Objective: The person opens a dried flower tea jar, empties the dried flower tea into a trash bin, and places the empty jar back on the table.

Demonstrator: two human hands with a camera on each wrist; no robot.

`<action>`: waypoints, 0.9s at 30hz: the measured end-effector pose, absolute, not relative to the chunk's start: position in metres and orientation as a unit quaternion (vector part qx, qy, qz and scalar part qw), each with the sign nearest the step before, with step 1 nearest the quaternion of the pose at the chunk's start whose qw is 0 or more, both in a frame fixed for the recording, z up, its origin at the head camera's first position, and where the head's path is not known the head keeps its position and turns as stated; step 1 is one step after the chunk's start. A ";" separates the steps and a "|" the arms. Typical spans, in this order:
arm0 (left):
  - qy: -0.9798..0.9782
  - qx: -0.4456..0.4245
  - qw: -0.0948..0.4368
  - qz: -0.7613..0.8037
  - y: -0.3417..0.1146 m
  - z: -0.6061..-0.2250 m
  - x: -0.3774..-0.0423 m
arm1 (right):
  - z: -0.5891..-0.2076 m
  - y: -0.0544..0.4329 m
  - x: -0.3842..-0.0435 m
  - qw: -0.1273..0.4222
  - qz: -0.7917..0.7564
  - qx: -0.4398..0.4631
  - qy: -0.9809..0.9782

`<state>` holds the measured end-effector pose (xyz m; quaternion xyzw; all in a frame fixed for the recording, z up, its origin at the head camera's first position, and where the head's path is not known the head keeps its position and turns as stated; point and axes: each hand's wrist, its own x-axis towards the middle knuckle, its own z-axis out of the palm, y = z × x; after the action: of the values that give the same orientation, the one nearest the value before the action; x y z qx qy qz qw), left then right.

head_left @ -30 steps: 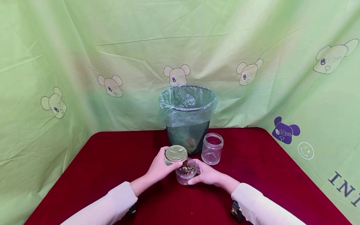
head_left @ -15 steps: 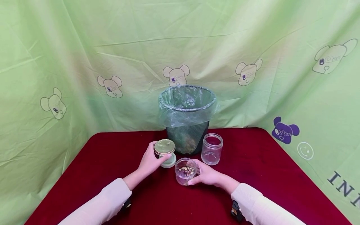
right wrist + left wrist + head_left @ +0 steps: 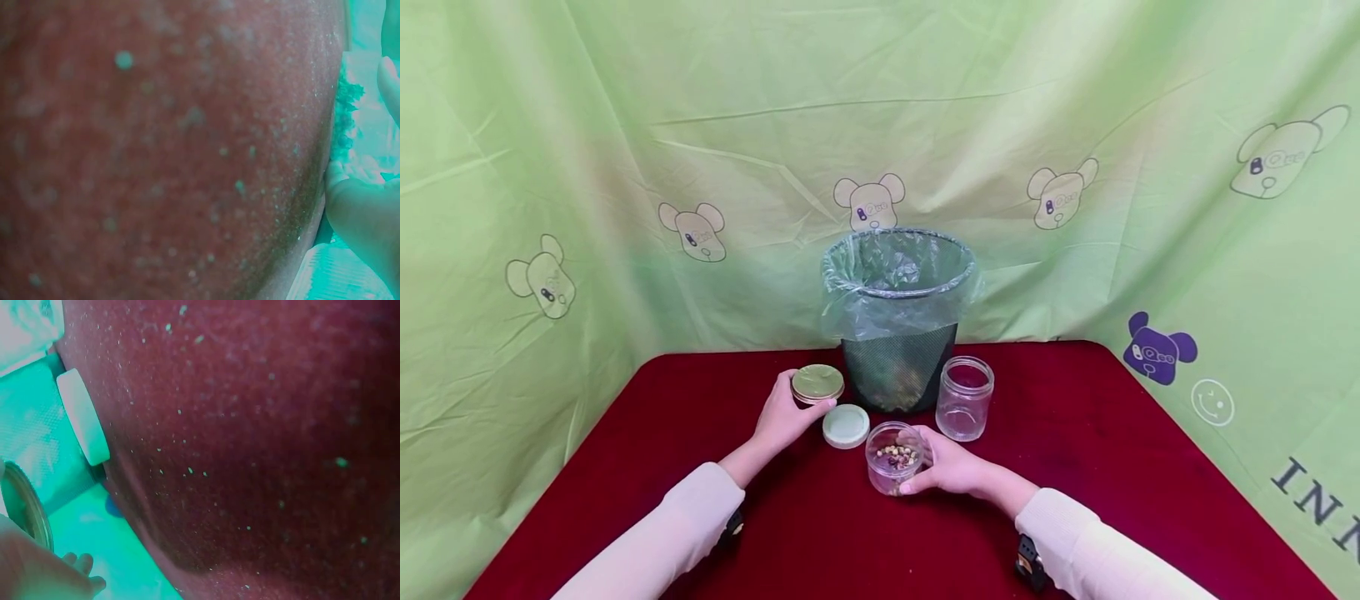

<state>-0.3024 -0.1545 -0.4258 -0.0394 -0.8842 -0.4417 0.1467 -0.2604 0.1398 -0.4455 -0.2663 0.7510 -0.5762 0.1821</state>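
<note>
My left hand (image 3: 784, 417) grips a round gold lid (image 3: 817, 382) by its sides, in front of the bin's left side. In the left wrist view part of the gold lid's rim (image 3: 39, 515) shows beside the hand, raised off the cloth. A pale green-white lid (image 3: 846, 427) lies flat on the table, right of the left hand. My right hand (image 3: 951, 461) wraps round a low clear jar (image 3: 891, 479) from the right. Dried flower buds (image 3: 897, 456) lie inside that jar, which stands upright with its mouth uncovered.
Behind the lids stands a dark mesh bin (image 3: 898, 367) lined with a clear plastic bag (image 3: 902, 312). A taller uncovered glass jar (image 3: 964, 404) stands to its right. Dark red cloth (image 3: 880, 550) covers the table; green curtains (image 3: 760, 108) hang round it.
My left hand has moved left and away from the low jar with the gold lid, which uncovered the jar's mouth and the pale lid. The right hand has stayed on the jar.
</note>
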 end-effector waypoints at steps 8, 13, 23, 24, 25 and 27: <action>-0.878 -0.056 0.131 -0.457 -0.162 -0.431 -0.316 | -0.445 0.140 -0.260 0.180 -0.576 -0.265 0.752; -0.885 -0.052 0.125 -0.445 -0.165 -0.436 -0.322 | -0.442 0.139 -0.258 0.180 -0.576 -0.263 0.753; -0.897 -0.035 0.101 -0.429 -0.170 -0.444 -0.335 | -0.440 0.140 -0.257 0.183 -0.576 -0.260 0.753; -0.898 -0.035 0.097 -0.427 -0.170 -0.445 -0.336 | -0.440 0.140 -0.257 0.183 -0.575 -0.259 0.754; -0.899 -0.034 0.094 -0.426 -0.170 -0.446 -0.336 | -0.441 0.140 -0.257 0.183 -0.575 -0.257 0.755; -0.902 -0.037 0.090 -0.421 -0.171 -0.447 -0.338 | -0.442 0.140 -0.257 0.179 -0.570 -0.259 0.759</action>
<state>-0.3376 -0.1708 -0.4468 -0.0371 -0.9019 -0.4208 0.0904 -0.2571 0.1397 -0.4415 -0.2587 0.7593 -0.5696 0.1792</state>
